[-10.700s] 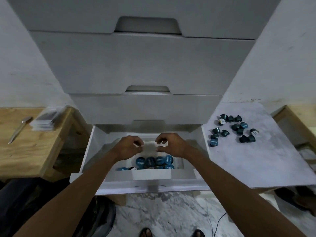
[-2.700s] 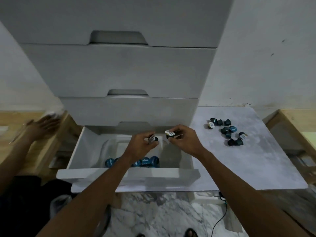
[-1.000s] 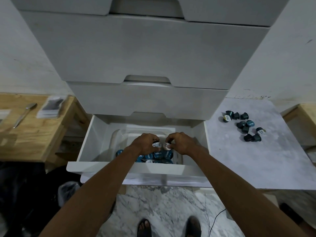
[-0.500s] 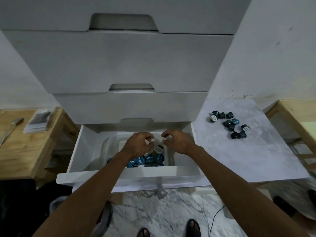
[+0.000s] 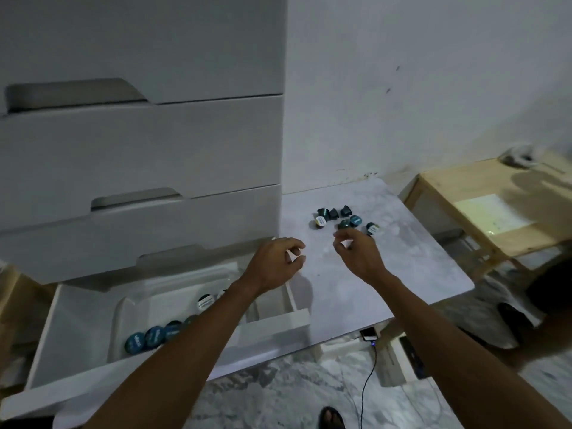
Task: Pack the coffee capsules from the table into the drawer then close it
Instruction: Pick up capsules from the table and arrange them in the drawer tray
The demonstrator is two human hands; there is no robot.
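Several dark teal coffee capsules lie in a cluster on the grey marble table. My right hand hovers just in front of the cluster, fingers loosely curled and holding nothing. Beside it, my left hand hangs over the table's left edge, also loosely curled and empty. The bottom white drawer stands pulled out at lower left. A clear tray inside it holds a row of blue-lidded capsules and one white-lidded capsule; my left forearm hides part of them.
Shut white drawers stack above the open one. A wooden side table stands to the right. A phone with a cable lies on the marble floor below the table. Someone's dark clothing shows at the far right.
Both hands left the drawer and moved right over the table toward the capsule cluster, now empty. The camera view swung right.
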